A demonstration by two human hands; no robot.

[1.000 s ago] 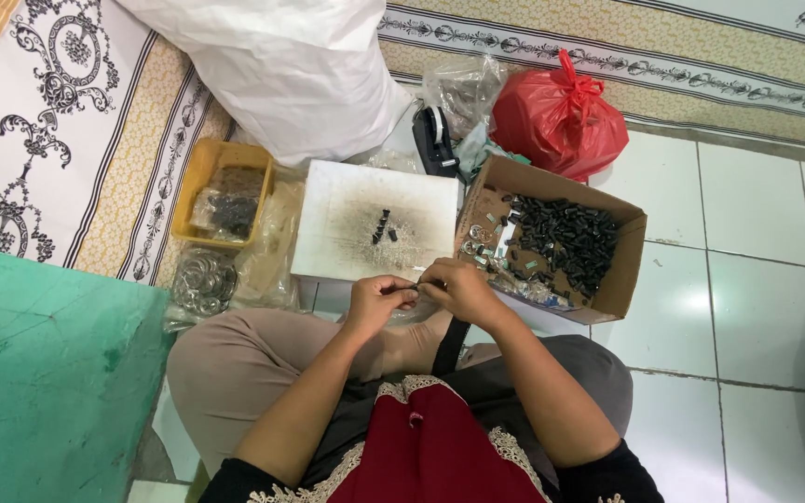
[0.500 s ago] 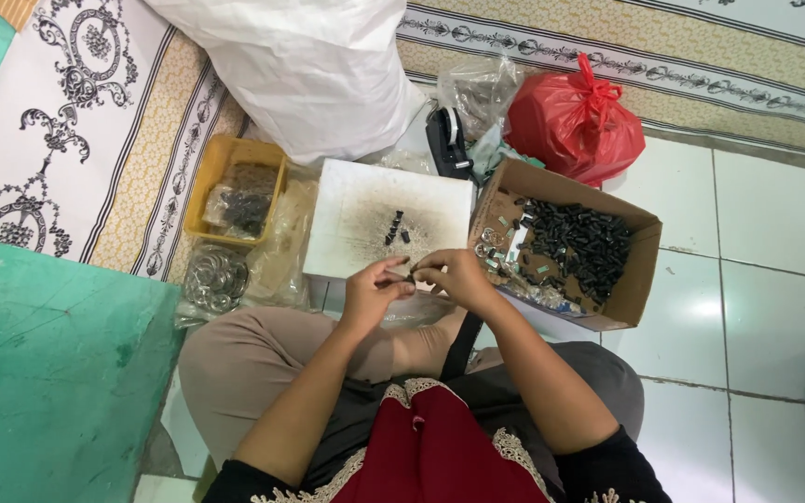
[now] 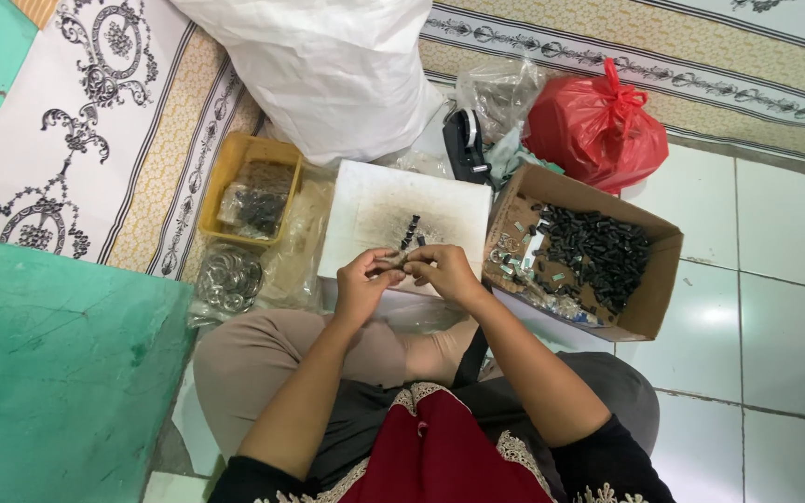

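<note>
1. While a small dark part point(image 3: 401, 262) is pinched between left hand point(image 3: 362, 284) and right hand point(image 3: 442, 271) over the white board point(image 3: 375, 210), fingers are closed narrowly.
2. If loosened, it could be dropped into the lap.

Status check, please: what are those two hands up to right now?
Left hand and right hand pinch one small dark part. Over white board. Nothing blocking.

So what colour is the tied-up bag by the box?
Red bag, seen in the head view.
</note>
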